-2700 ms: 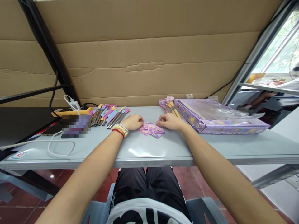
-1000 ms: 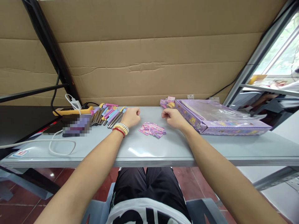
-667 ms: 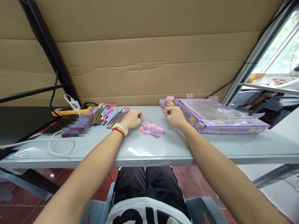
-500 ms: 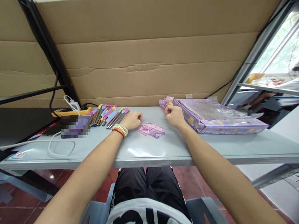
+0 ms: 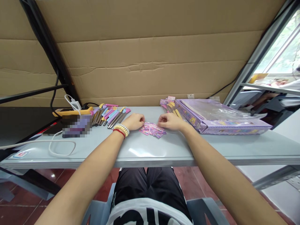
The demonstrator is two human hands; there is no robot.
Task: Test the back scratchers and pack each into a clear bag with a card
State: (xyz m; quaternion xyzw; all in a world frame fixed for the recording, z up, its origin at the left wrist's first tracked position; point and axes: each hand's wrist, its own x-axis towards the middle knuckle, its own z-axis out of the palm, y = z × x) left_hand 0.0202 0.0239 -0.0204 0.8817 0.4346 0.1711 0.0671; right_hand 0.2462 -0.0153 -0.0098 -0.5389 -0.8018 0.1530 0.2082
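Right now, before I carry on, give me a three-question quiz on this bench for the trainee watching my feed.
1. True or false: both hands are at the pile of pink cards on the grey table.
2. Which lies just beyond the left hand? A) the purple box B) the row of colourful pens C) the white cable loop
3. Fill in: the purple box lies on the ___ side of the right hand.

Key
1. True: each hand's fingertips meet an edge of the pile.
2. B, the row of colourful pens.
3. Right; some yellow-handled items lie against its near-left wall.
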